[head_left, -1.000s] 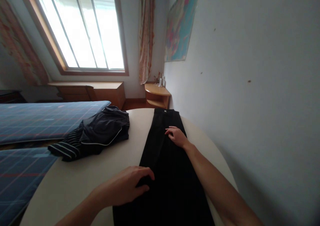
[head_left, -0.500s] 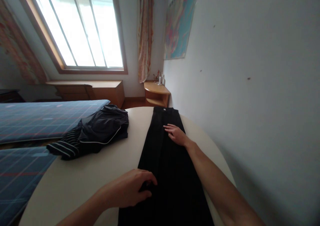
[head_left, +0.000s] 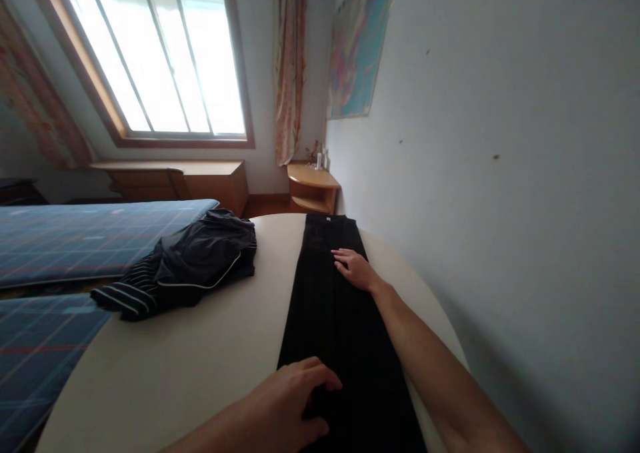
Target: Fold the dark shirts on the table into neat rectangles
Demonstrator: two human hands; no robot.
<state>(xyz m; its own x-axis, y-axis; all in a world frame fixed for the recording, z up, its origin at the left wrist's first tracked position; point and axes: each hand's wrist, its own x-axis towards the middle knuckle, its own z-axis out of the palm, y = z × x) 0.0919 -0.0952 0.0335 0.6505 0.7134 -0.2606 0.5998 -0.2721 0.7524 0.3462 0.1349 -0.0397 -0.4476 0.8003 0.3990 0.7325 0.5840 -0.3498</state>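
Observation:
A pair of black trousers (head_left: 313, 306) lies lengthwise on the round white table (head_left: 235, 346), waistband with a small light label at the far end. My right hand (head_left: 354, 269) rests flat on the upper right part of the trousers, fingers stretched toward the left. Lower down, my left hand (head_left: 305, 399) is over the near left part of the trousers. Its fingers are bent, with the thumb apart from the index finger and black cloth showing between them. The near end of the trousers runs out of view.
Dark clothing with white stripes (head_left: 200, 253) lies heaped on the table's left side, reaching toward the blue plaid mattress (head_left: 100, 233). A white wall (head_left: 500, 253) stands close on the right. A wooden corner shelf (head_left: 315, 176) is beyond the table.
My left hand has moved right and nearer to me, over the trousers. The right hand has shifted slightly to the right, still flat on the cloth.

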